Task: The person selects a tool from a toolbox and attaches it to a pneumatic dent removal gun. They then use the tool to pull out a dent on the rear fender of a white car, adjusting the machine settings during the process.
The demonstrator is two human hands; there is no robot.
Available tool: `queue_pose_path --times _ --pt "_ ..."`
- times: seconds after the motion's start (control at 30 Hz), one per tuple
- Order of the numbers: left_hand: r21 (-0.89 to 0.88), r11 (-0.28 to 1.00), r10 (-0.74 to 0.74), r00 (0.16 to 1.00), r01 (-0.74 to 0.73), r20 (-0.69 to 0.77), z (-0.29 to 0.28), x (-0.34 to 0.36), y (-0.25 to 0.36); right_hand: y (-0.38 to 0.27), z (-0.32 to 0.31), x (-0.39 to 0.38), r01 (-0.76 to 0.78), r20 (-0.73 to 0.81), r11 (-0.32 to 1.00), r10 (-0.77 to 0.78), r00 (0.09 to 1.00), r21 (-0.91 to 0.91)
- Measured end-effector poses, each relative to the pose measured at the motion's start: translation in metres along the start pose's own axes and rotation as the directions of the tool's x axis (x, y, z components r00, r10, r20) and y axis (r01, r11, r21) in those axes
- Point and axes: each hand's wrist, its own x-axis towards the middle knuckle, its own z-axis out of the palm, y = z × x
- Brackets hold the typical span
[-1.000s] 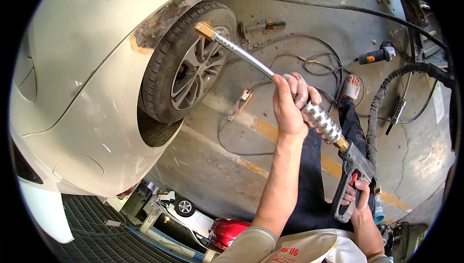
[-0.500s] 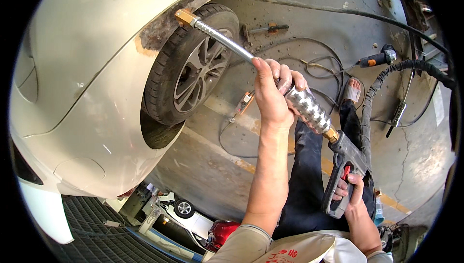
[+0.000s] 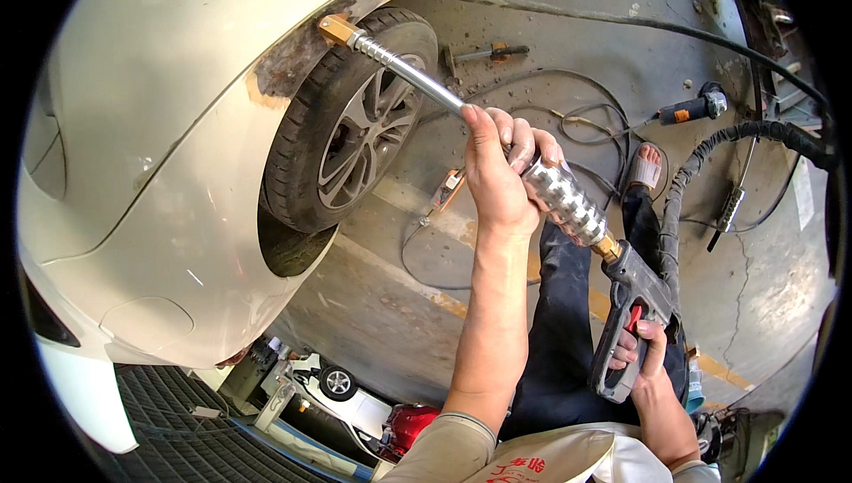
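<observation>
A dent puller gun with a sliding weight lies diagonally across the view, in both my hands. My left hand (image 3: 501, 163) is closed around the junction of its steel rod (image 3: 426, 83) and the knobbly metal slide weight (image 3: 568, 203). My right hand (image 3: 643, 359) wraps the grey pistol grip (image 3: 612, 376), fingers by the red trigger (image 3: 634, 317). At the far end, the brass tip (image 3: 337, 30) is at the bare, scraped patch (image 3: 288, 61) on the wheel-arch edge of a cream car (image 3: 169, 190). I cannot tell whether it touches the metal.
A brass-ended cable (image 3: 568, 12) runs from the arch to the right. Below the arch is the car's wheel (image 3: 364, 132). On the floor lie an angle grinder (image 3: 692, 108), a hammer (image 3: 488, 54), a second rod tool (image 3: 732, 208) and looped hoses. A sleeved cable (image 3: 679, 190) leads from the gun.
</observation>
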Motion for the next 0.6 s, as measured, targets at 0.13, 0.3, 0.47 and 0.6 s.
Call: queue_pose_path --times 0.13,0.3,0.47,0.6 --pt "-0.002 1.000 -0.007 1.000 0.007 -0.011 0.000 -0.001 0.001 0.000 0.001 -0.002 -0.010 0.002 1.000 0.010 1.000 -0.017" --pt "-0.005 1.000 -0.002 1.000 0.002 -0.011 0.004 -0.003 0.002 0.002 0.001 -0.006 -0.037 -0.019 0.998 0.036 0.999 -0.043" --pt "-0.028 0.999 -0.031 0.999 0.031 -0.005 0.002 -0.006 0.005 0.010 -0.003 -0.005 -0.027 0.065 0.998 0.031 0.997 -0.053" --pt "0.004 1.000 -0.010 0.999 0.010 0.030 -0.002 -0.003 0.008 0.012 -0.004 -0.008 -0.051 0.030 0.998 0.053 0.998 -0.041"
